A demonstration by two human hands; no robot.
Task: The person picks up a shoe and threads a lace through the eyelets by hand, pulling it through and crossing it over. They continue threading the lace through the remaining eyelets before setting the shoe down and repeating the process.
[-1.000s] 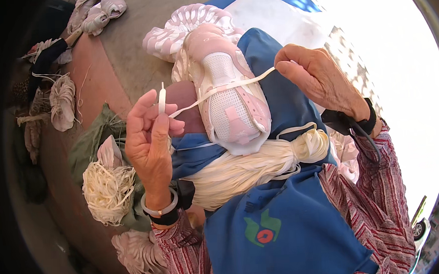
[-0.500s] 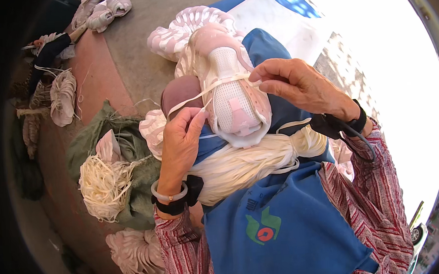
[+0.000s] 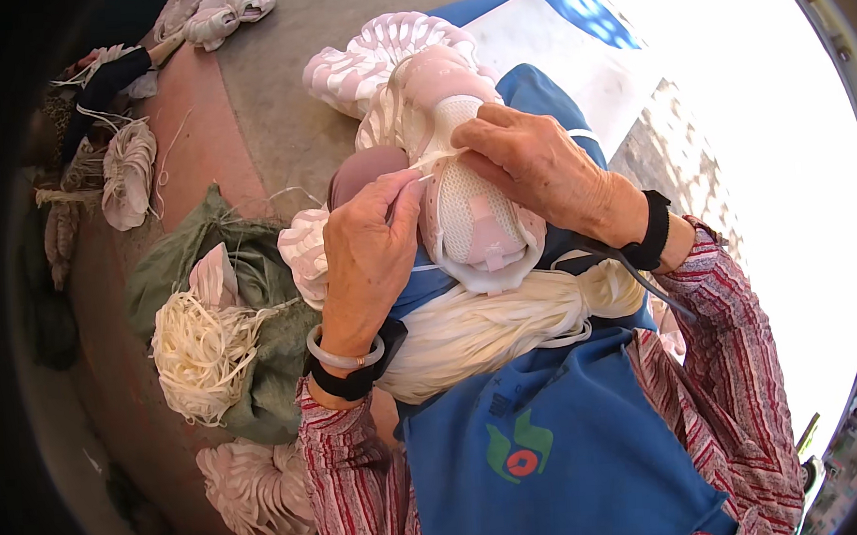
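Note:
A pink and white shoe upper (image 3: 480,202) lies over my lap, its mesh tongue facing up and its padded opening toward me. A cream shoelace (image 3: 436,158) runs across it between my hands. Thumb and forefinger of my left hand (image 3: 365,251) pinch a thin lace end by the left eyelet edge. My right hand (image 3: 560,178) is closed over the right side of the tongue, its fingertips on the lace; the palm hides part of the upper. Below the upper, a thick bundle of cream laces (image 3: 490,337) rests across my blue apron (image 3: 564,454).
Stacked pink and white uppers (image 3: 388,56) sit beyond my lap. To the left, a green sack (image 3: 195,246) bears a tangle of loose laces (image 3: 205,352). More uppers (image 3: 261,494) lie lower left. Another person's dark sleeve (image 3: 105,96) shows upper left, near further uppers (image 3: 130,177).
My right hand has moved left, from beside the upper to over its tongue. The lace stretched across the tongue is now a short span between my hands. The view has shifted slightly.

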